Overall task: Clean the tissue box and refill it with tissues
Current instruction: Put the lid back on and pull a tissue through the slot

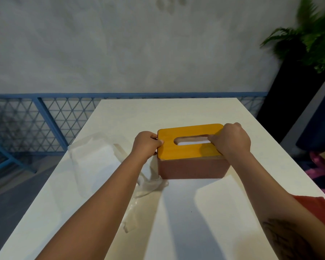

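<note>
The tissue box (192,168) has a reddish-brown body and a yellow wooden lid (188,148) with an oval slot; white tissue shows through the slot. It stands on the white table (176,212). My left hand (145,144) grips the lid's left edge, thumb on top. My right hand (231,138) grips the lid's right end, with a finger at the slot's right tip. The lid lies flat on the body.
A crumpled clear plastic wrapper (101,156) lies left of the box, trailing toward the table's front. A red cloth (319,205) shows at the right edge. Behind the table are a blue mesh railing (45,117), a grey wall and a potted plant (311,34).
</note>
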`<control>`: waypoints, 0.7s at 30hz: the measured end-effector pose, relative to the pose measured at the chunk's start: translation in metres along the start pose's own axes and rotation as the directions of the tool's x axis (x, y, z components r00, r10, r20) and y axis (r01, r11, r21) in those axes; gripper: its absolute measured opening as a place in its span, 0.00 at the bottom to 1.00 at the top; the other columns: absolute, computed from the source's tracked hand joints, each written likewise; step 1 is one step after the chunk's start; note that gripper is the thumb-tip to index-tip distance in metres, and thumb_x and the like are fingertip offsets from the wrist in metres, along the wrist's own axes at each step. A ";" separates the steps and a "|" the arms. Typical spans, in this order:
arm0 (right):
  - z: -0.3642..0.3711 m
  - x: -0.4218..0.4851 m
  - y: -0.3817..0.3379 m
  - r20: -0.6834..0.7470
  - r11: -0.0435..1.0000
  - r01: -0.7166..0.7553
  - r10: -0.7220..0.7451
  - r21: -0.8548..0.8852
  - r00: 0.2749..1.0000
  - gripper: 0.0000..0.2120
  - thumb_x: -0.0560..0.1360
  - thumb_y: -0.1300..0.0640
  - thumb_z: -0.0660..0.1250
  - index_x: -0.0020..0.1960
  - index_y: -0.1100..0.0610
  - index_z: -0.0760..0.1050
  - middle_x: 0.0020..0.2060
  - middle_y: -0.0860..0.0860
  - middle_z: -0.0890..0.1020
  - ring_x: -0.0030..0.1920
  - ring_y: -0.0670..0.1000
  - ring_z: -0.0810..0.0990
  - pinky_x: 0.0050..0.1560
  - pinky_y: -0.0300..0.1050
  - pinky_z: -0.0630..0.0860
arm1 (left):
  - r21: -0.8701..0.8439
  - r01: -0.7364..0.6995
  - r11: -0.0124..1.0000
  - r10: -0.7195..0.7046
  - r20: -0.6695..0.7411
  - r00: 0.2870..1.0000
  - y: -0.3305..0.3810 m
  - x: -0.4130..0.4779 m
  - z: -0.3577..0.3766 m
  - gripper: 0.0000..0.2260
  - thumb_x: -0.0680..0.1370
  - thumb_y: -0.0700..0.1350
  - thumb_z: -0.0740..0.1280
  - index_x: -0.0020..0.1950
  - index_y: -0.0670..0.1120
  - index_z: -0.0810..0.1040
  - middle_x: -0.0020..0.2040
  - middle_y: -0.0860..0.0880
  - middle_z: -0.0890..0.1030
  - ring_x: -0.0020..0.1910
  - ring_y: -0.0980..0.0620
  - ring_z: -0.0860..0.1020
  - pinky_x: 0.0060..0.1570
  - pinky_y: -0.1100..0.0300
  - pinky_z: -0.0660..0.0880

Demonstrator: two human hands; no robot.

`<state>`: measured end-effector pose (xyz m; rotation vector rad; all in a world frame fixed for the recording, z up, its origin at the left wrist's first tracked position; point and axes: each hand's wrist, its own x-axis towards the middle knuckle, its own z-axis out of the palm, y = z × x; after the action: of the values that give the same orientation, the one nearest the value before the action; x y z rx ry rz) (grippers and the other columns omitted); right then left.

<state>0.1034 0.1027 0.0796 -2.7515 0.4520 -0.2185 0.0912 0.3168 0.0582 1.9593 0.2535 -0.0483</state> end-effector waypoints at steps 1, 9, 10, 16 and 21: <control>0.000 0.001 0.000 0.001 1.000 -0.002 0.002 0.001 1.000 0.21 0.73 0.44 0.67 0.54 0.61 0.76 0.52 0.57 0.74 0.44 0.55 0.72 0.40 0.47 0.69 | 0.003 0.000 1.000 0.000 0.002 1.000 0.001 0.000 0.000 0.11 0.76 0.37 0.67 0.57 0.35 0.78 0.54 0.37 0.80 0.53 0.39 0.79 0.53 0.45 0.78; 0.005 0.003 0.000 0.013 1.000 0.001 -0.002 0.014 1.000 0.21 0.73 0.45 0.67 0.54 0.61 0.76 0.52 0.57 0.74 0.50 0.58 0.75 0.43 0.47 0.69 | -0.001 -0.012 1.000 0.012 0.011 1.000 -0.001 0.001 0.000 0.10 0.76 0.37 0.68 0.56 0.35 0.79 0.54 0.37 0.80 0.53 0.39 0.79 0.52 0.43 0.79; 0.006 0.003 0.001 0.011 1.000 -0.001 0.001 0.017 1.000 0.21 0.73 0.44 0.67 0.54 0.61 0.76 0.52 0.57 0.74 0.50 0.58 0.75 0.43 0.47 0.69 | 0.003 -0.017 1.000 0.017 0.009 1.000 -0.002 0.001 0.000 0.10 0.76 0.37 0.68 0.56 0.36 0.79 0.54 0.37 0.80 0.52 0.39 0.79 0.52 0.42 0.78; 0.009 0.002 0.001 -0.012 1.000 -0.009 0.009 0.012 1.000 0.22 0.73 0.43 0.67 0.55 0.60 0.76 0.52 0.56 0.73 0.52 0.58 0.75 0.42 0.48 0.68 | 0.074 -0.051 0.996 0.052 -0.007 0.999 -0.007 0.004 0.002 0.11 0.76 0.40 0.68 0.56 0.37 0.79 0.52 0.37 0.81 0.51 0.38 0.80 0.50 0.41 0.79; 0.012 0.000 0.002 -0.048 1.000 0.001 -0.002 -0.020 0.999 0.22 0.73 0.43 0.66 0.55 0.61 0.76 0.52 0.56 0.74 0.52 0.57 0.74 0.41 0.47 0.67 | 0.110 -0.070 0.991 0.071 -0.006 0.997 -0.007 0.005 0.003 0.06 0.76 0.40 0.68 0.51 0.40 0.80 0.52 0.36 0.81 0.50 0.37 0.80 0.49 0.42 0.79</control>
<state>0.1051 0.1052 0.0675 -2.7715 0.4667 -0.2822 0.0951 0.3169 0.0501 2.0769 0.1911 -0.0069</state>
